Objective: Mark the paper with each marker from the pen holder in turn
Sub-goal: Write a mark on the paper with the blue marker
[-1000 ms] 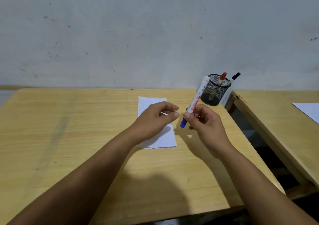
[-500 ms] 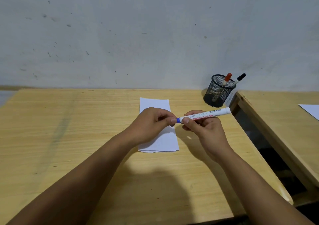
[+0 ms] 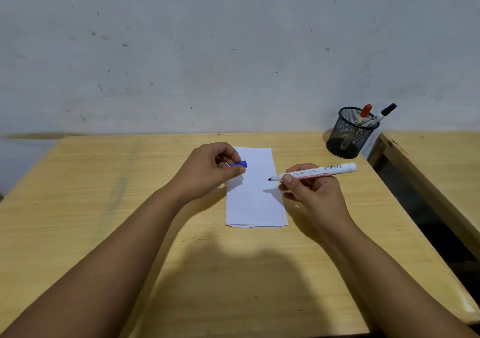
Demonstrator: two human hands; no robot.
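Three markers: one white w/ red print [image 3: 315, 172], uncapped, pinched level in right hand [image 3: 311, 192], dark tip over paper [image 3: 255, 189]; two upright in round black mesh holder [image 3: 349, 132] at table's [image 3: 104, 208] far right, red cap [image 3: 366, 109] & black cap [image 3: 388, 109]. One small blue plastic cap [image 3: 240, 164] nipped btwn left hand's [image 3: 207, 171] thumb & curled fingers, over paper's left edge. One folded white sheet, flat mid-table on pale wood.

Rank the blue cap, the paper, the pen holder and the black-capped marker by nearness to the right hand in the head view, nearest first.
From the right hand:
1. Paper, just to its left, under the marker tip.
2. Blue cap, farther left, pinched in the left hand.
3. Pen holder, up at the table's far right corner.
4. Black-capped marker, leaning out of the holder's far side.
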